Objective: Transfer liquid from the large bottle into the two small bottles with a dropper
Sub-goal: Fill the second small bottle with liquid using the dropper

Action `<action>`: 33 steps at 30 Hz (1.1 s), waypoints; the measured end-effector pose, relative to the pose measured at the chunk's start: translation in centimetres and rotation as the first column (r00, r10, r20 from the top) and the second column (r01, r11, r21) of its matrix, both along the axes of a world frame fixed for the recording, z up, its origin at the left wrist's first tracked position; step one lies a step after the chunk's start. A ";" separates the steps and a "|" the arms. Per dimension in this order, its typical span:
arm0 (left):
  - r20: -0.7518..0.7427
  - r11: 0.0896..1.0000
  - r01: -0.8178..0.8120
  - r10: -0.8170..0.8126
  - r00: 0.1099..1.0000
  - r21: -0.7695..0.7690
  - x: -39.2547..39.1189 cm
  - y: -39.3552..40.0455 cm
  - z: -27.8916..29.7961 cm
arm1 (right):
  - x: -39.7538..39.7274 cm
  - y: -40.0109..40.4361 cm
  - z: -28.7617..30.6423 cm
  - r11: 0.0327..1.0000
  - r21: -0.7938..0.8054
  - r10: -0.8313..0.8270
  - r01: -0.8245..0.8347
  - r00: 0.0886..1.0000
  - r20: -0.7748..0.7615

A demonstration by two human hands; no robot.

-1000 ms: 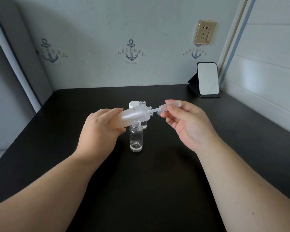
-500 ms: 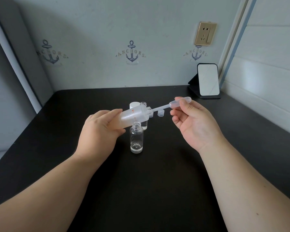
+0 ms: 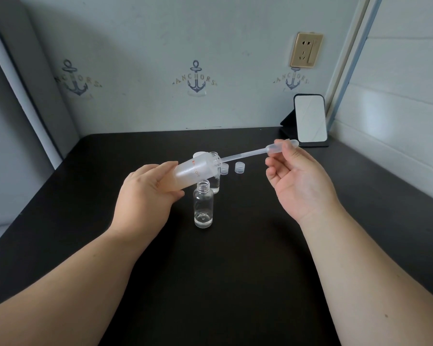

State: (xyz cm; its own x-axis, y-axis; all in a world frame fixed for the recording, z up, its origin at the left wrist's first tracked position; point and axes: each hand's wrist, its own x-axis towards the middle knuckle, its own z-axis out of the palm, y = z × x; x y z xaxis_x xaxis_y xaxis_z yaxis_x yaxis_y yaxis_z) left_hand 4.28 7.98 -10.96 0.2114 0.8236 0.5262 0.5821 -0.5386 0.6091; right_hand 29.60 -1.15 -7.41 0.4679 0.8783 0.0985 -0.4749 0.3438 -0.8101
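My left hand (image 3: pixel 145 196) grips the tilted large bottle (image 3: pixel 195 172) mid-frame. My right hand (image 3: pixel 298 181) pinches the dropper (image 3: pixel 258 153), its tip in the bottle's mouth

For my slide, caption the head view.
Left hand tilts large bottle; right hand holds dropper at its mouth.

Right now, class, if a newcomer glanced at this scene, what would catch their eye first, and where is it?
First, the tilted frosted large bottle gripped in the left hand at centre, with the dropper running from its mouth up to the right hand, which pinches the bulb. Just below stands an open small clear bottle on the black table. A mirror leans at the back right.
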 end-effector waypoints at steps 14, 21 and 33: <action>0.247 0.983 0.022 0.024 0.969 -0.184 -0.4 0.0 0.7 | 1.5 -0.2 0.0 0.982 0.062 -0.147 0.181 0.922 -0.357; 0.257 0.972 0.003 0.060 0.965 -0.236 0.2 0.0 0.6 | 1.6 -0.2 0.1 0.985 0.059 -0.126 0.159 0.919 -0.374; 0.283 0.952 0.055 0.034 0.958 -0.300 0.2 -0.5 1.0 | 1.4 0.0 0.0 0.989 0.052 -0.114 0.136 0.946 -0.305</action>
